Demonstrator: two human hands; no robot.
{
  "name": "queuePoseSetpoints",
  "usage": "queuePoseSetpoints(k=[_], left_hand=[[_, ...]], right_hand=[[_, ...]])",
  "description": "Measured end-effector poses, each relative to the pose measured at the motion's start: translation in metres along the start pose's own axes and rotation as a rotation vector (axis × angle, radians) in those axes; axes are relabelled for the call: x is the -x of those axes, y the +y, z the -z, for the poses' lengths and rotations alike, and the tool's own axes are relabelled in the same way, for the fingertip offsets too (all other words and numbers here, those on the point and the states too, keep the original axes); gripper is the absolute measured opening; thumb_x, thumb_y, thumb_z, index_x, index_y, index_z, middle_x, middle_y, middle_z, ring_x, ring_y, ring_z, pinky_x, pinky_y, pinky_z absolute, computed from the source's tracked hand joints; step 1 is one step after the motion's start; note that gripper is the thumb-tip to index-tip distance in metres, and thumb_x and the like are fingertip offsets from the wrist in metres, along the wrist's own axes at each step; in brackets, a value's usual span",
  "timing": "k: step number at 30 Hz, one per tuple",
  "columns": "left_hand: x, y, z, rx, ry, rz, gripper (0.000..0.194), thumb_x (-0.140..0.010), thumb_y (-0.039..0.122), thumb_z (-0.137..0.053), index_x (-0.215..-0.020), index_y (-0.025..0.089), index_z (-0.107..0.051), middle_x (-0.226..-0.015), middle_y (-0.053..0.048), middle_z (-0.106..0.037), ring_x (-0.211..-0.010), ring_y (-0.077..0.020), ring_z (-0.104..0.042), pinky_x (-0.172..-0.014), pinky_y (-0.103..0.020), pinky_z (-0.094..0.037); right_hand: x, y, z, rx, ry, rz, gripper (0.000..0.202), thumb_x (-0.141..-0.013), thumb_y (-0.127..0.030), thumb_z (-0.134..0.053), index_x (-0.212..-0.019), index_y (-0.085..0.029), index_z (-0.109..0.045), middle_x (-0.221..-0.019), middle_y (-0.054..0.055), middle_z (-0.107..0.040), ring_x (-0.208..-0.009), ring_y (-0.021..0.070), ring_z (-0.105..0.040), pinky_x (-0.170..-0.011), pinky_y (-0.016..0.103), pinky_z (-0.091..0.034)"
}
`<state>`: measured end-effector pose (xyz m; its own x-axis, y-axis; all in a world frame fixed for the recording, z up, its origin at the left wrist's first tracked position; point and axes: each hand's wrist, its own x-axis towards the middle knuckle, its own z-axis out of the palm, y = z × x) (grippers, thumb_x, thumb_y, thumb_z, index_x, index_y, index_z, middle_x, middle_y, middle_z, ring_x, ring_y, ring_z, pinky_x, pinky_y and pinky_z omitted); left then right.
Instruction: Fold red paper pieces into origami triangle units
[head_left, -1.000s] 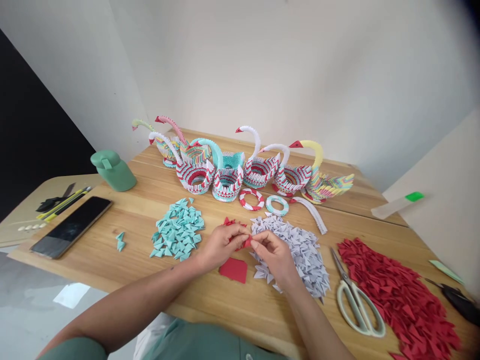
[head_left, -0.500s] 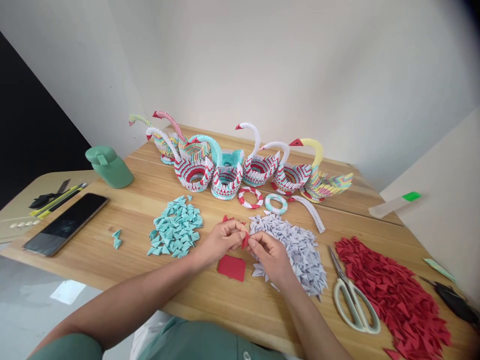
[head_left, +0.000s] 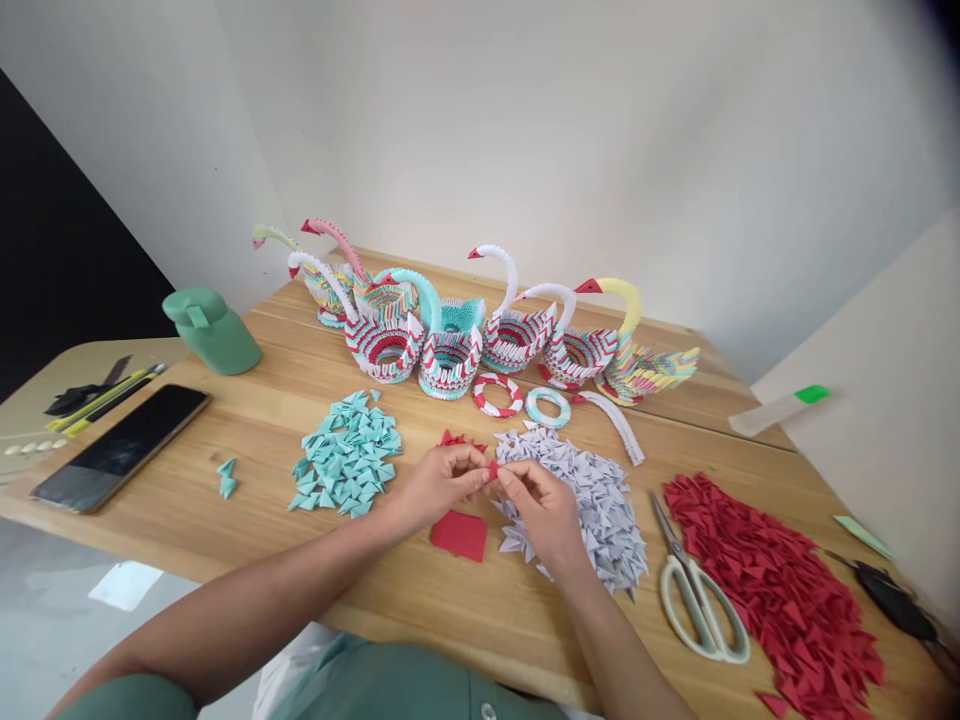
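Note:
Between the fingertips of both hands is a small red piece of folded paper [head_left: 493, 470]. My left hand [head_left: 448, 482] pinches its left side, and my right hand [head_left: 541, 503] pinches the other. Most of the piece is covered by the fingers. Just below them a flat red paper stack [head_left: 459, 536] lies on the wooden table [head_left: 409, 600]. A few red folded pieces [head_left: 456, 438] show behind my left hand. The pile of pale lilac paper triangles [head_left: 604, 510] spreads beside and beyond my right hand.
Several paper swans [head_left: 454, 350] stand at the back, with two paper rings [head_left: 497, 395] and a loose white neck [head_left: 615, 425] before them. Turquoise pieces [head_left: 349, 455], a phone [head_left: 124, 450] and a green bottle [head_left: 214, 330] lie left. Scissors [head_left: 701, 590] and red pieces [head_left: 780, 590] are right.
Both hands keep their pinch on the red paper piece, which now looks smaller and turned between the fingertips. The whole view has shifted slightly; the other things lie as before.

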<state>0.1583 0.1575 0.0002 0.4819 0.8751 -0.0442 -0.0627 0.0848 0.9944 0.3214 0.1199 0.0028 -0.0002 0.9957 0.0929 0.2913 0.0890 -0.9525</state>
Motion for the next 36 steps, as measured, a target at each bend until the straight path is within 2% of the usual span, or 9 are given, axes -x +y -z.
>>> queuePoseSetpoints(k=[6, 10, 13, 17, 21, 27, 30, 33, 36], left_hand=[[0.0054, 0.0057, -0.001, -0.242, 0.046, -0.134, 0.017, -0.078, 0.024, -0.057, -0.065, 0.014, -0.055, -0.058, 0.004, -0.047, -0.053, -0.0082, -0.038, -0.051, -0.019, -0.029], [0.0088, 0.0088, -0.0007, -0.355, 0.049, -0.212, 0.018, -0.082, 0.024, -0.055, -0.067, 0.014, -0.057, -0.058, 0.003, -0.048, -0.055, -0.0092, -0.04, -0.053, -0.02, -0.03], [0.0093, 0.0092, -0.0006, -0.333, 0.028, -0.219, 0.02, -0.084, 0.025, -0.053, -0.067, 0.014, -0.058, -0.06, 0.002, -0.05, -0.057, -0.0097, -0.041, -0.055, -0.02, -0.032], [0.0084, 0.0086, -0.0002, -0.236, 0.008, -0.198, 0.02, -0.084, 0.024, -0.053, -0.067, 0.013, -0.056, -0.064, 0.0, -0.054, -0.061, -0.0101, -0.045, -0.058, -0.02, -0.036], [0.0077, 0.0079, 0.0, -0.093, -0.066, -0.107, 0.026, -0.088, 0.034, -0.05, -0.075, 0.013, -0.059, -0.07, -0.002, -0.058, -0.062, -0.0107, -0.05, -0.06, -0.021, -0.04], [0.0044, 0.0043, -0.0023, 0.016, -0.027, -0.023, 0.028, -0.074, 0.039, -0.069, -0.077, 0.013, -0.061, -0.064, 0.0, -0.059, -0.058, -0.009, -0.05, -0.055, -0.019, -0.037], [0.0025, 0.0032, -0.0001, 0.064, -0.025, 0.027, 0.031, -0.072, 0.042, -0.07, -0.073, 0.013, -0.061, -0.064, 0.0, -0.062, -0.055, -0.0085, -0.051, -0.055, -0.02, -0.039], [0.0015, 0.0025, 0.0037, 0.154, -0.051, 0.119, 0.034, -0.071, 0.045, -0.071, -0.075, 0.013, -0.061, -0.065, -0.001, -0.065, -0.05, -0.008, -0.053, -0.053, -0.02, -0.041], [0.0014, 0.0021, 0.0058, 0.212, -0.07, 0.151, 0.035, -0.071, 0.046, -0.071, -0.076, 0.013, -0.062, -0.066, -0.002, -0.067, -0.049, -0.0079, -0.056, -0.05, -0.02, -0.041]], right_hand=[[-0.0005, -0.0009, 0.0014, 0.031, 0.009, 0.04, 0.015, -0.084, -0.035, -0.061, -0.081, -0.021, -0.067, -0.071, 0.0, -0.062, -0.063, 0.0155, -0.054, -0.057, 0.023, -0.043], [-0.0009, -0.002, 0.0031, 0.024, -0.008, 0.022, 0.019, -0.086, -0.036, -0.058, -0.077, -0.021, -0.064, -0.065, -0.001, -0.058, -0.06, 0.0155, -0.052, -0.054, 0.023, -0.041], [-0.0006, -0.0015, 0.0033, 0.008, -0.02, 0.0, 0.021, -0.087, -0.039, -0.057, -0.078, -0.021, -0.064, -0.066, 0.0, -0.059, -0.062, 0.0162, -0.054, -0.055, 0.024, -0.042], [-0.0006, -0.0022, 0.0023, -0.009, -0.023, -0.008, 0.019, -0.084, -0.039, -0.061, -0.08, -0.02, -0.064, -0.069, 0.0, -0.061, -0.062, 0.0161, -0.054, -0.058, 0.025, -0.044], [-0.001, -0.0037, 0.0021, -0.002, 0.009, 0.005, 0.019, -0.084, -0.039, -0.062, -0.079, -0.02, -0.062, -0.068, 0.0, -0.062, -0.062, 0.0161, -0.056, -0.06, 0.025, -0.044], [-0.0003, -0.0026, 0.0014, -0.021, 0.022, 0.022, 0.018, -0.084, -0.038, -0.062, -0.079, -0.021, -0.063, -0.07, 0.001, -0.064, -0.063, 0.0164, -0.057, -0.06, 0.026, -0.046], [0.0001, -0.0025, 0.0007, 0.006, 0.035, 0.045, 0.015, -0.084, -0.035, -0.062, -0.08, -0.021, -0.064, -0.069, 0.0, -0.063, -0.061, 0.0156, -0.055, -0.057, 0.025, -0.045], [0.0002, -0.0033, 0.0002, 0.026, 0.038, 0.087, 0.011, -0.084, -0.032, -0.061, -0.084, -0.022, -0.065, -0.073, 0.001, -0.065, -0.064, 0.0158, -0.057, -0.06, 0.025, -0.046], [0.0003, -0.0042, 0.0002, 0.07, 0.051, 0.138, 0.01, -0.084, -0.03, -0.061, -0.084, -0.022, -0.067, -0.077, 0.002, -0.066, -0.067, 0.0166, -0.058, -0.062, 0.026, -0.046]])
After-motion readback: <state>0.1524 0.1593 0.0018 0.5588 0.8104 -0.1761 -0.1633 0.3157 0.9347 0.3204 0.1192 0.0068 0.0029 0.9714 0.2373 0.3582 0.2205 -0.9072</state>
